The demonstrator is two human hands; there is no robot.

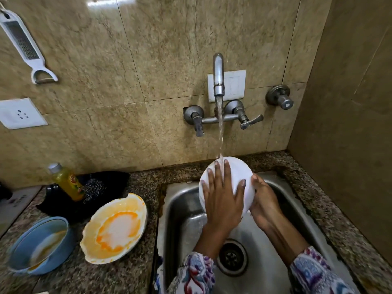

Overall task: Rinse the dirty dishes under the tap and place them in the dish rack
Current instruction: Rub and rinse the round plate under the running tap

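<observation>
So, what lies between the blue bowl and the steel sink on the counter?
In the head view, the orange-stained white dish lies between the blue bowl and the sink, on the granite counter.

Granite counter [131, 270] bears stained plate [115, 229] (blue bowl [40, 245] beside).

Both forearms enter from the bottom edge of the frame, right of centre, each in a patterned sleeve of white, blue, purple and red pushed back to about mid-forearm. The left hand [222, 194] reaches up and slightly right, back of the hand toward the camera, fingers spread wide and flat, thumb out to the right. The right hand [264, 200] sits just beside it on the right, curled with the fingers wrapped out of sight, its thumb side turned toward the left hand. The wrists angle toward each other.
</observation>
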